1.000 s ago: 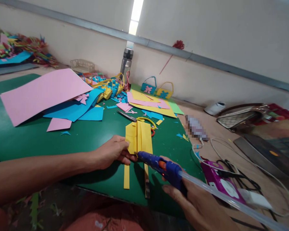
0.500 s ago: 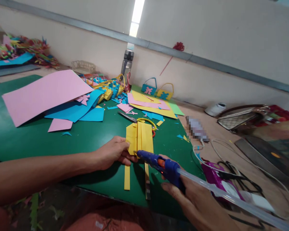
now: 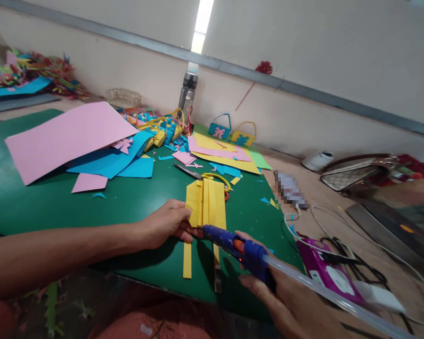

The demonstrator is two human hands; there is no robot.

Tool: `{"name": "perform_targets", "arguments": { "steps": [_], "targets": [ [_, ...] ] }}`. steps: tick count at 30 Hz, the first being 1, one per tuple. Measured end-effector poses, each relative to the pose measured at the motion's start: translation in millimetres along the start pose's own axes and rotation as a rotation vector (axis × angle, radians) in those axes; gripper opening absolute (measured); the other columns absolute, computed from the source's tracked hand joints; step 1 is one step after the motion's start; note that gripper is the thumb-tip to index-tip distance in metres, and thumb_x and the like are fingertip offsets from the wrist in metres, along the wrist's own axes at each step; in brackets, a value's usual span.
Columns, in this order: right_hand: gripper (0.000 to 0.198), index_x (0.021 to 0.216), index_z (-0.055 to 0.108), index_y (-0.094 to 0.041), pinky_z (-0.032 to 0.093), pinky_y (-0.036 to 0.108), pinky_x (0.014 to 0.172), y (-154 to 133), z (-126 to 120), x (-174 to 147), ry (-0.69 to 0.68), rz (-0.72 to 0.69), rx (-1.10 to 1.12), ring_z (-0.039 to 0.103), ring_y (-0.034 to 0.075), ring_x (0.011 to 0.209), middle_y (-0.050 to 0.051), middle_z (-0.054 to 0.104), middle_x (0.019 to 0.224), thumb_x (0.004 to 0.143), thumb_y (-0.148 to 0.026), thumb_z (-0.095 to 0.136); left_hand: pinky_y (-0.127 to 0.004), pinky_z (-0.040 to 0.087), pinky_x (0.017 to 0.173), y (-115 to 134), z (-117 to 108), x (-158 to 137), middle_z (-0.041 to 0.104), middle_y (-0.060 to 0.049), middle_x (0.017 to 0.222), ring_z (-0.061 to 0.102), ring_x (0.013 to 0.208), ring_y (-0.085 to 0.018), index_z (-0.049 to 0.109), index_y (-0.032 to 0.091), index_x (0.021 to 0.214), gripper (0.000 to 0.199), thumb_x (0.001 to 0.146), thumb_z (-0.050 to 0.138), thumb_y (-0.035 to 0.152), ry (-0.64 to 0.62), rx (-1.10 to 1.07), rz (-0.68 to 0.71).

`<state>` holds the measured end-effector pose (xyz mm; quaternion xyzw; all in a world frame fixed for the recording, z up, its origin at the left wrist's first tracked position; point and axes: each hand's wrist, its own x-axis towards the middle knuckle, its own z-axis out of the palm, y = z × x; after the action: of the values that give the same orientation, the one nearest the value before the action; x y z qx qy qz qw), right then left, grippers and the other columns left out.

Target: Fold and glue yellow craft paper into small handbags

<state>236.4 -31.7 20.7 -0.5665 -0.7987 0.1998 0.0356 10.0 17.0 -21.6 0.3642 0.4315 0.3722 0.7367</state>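
My left hand [image 3: 175,220] pinches the lower left edge of a folded yellow paper piece [image 3: 215,202], thumb on top and fingers underneath. In my right hand [image 3: 286,292] is a blue hot glue gun [image 3: 229,242] with a long clear glue stick [image 3: 325,287] running out of its back. The gun's nozzle points at the bottom edge of the yellow paper, close to my left fingertips; whether it touches cannot be made out. Two yellow strips [image 3: 187,261] lie below the paper. Scissors [image 3: 215,176] with yellow and red handles lie just behind it, partly covered.
Pink sheets [image 3: 69,141] and blue sheets [image 3: 102,160] are at the left of the green table [image 3: 134,197]. Behind are small paper bags [image 3: 164,132], a bottle [image 3: 186,96] and yellow card [image 3: 229,162]. On the right lie a purple power strip [image 3: 325,268], cables and a handbag [image 3: 353,174].
The glue gun's nozzle has shifted slightly down along the yellow paper to its bottom edge. My left hand keeps the same hold; the whole view has moved a little.
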Motion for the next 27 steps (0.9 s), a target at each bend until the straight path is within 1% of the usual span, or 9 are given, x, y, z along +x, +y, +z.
{"name": "perform_targets", "arguments": {
  "steps": [4, 8, 16, 19, 22, 27],
  "targets": [
    [0.049, 0.129, 0.043, -0.028, 0.042, 0.045, 0.095, -0.3, -0.5, 3.0, 0.043, -0.019, 0.017, 0.048, 0.027, 0.117, 0.003, 0.052, 0.128, 0.082, -0.042, 0.045, -0.019, 0.048, 0.052, 0.3, -0.2, 0.6, 0.064, -0.008, 0.068, 0.063, 0.065, -0.015, 0.061, 0.009, 0.082, 0.024, 0.066, 0.048, 0.022, -0.009, 0.004, -0.007],
    [0.054, 0.132, 0.04, -0.028, 0.043, 0.046, 0.094, -2.6, -0.1, 6.9, 0.083, -0.021, 0.006, 0.049, 0.029, 0.116, 0.004, 0.051, 0.128, 0.081, -0.043, 0.045, -0.019, 0.048, 0.052, -0.3, -0.5, 1.2, 0.064, -0.008, 0.07, 0.062, 0.063, -0.013, 0.061, 0.01, 0.084, 0.025, 0.066, 0.048, 0.021, -0.026, 0.011, -0.005],
    [0.053, 0.132, 0.04, -0.027, 0.043, 0.044, 0.094, -6.2, 0.8, 8.4, 0.052, -0.018, 0.001, 0.048, 0.027, 0.116, 0.003, 0.052, 0.128, 0.082, -0.045, 0.042, -0.02, 0.048, 0.054, -1.7, -1.7, 2.1, 0.064, -0.008, 0.071, 0.062, 0.065, -0.014, 0.06, 0.01, 0.083, 0.024, 0.067, 0.046, 0.021, -0.038, 0.015, 0.002],
    [0.051, 0.13, 0.041, -0.028, 0.045, 0.042, 0.091, -10.0, -0.3, 7.0, 0.042, -0.007, 0.015, 0.053, 0.027, 0.112, 0.003, 0.056, 0.123, 0.082, -0.044, 0.042, -0.02, 0.048, 0.054, -1.1, -1.5, 1.5, 0.064, -0.008, 0.07, 0.062, 0.065, -0.014, 0.059, 0.01, 0.078, 0.02, 0.066, 0.046, 0.02, -0.027, 0.009, 0.001],
    [0.047, 0.128, 0.045, -0.026, 0.047, 0.04, 0.089, -14.5, -1.9, 6.1, 0.057, -0.028, 0.036, 0.056, 0.026, 0.107, 0.004, 0.06, 0.119, 0.083, -0.041, 0.044, -0.021, 0.048, 0.053, -0.3, -0.7, 0.8, 0.062, -0.008, 0.067, 0.061, 0.062, -0.013, 0.056, 0.011, 0.072, 0.014, 0.066, 0.047, 0.02, -0.003, -0.005, -0.004],
    [0.046, 0.127, 0.047, -0.025, 0.048, 0.037, 0.088, -14.2, -3.0, 3.1, 0.069, -0.068, 0.02, 0.058, 0.025, 0.105, 0.004, 0.061, 0.116, 0.083, -0.038, 0.044, -0.022, 0.049, 0.053, -0.1, 1.1, 1.5, 0.058, -0.004, 0.062, 0.058, 0.055, -0.011, 0.053, 0.013, 0.069, 0.008, 0.064, 0.048, 0.018, 0.034, -0.039, -0.007]
  ]
}}
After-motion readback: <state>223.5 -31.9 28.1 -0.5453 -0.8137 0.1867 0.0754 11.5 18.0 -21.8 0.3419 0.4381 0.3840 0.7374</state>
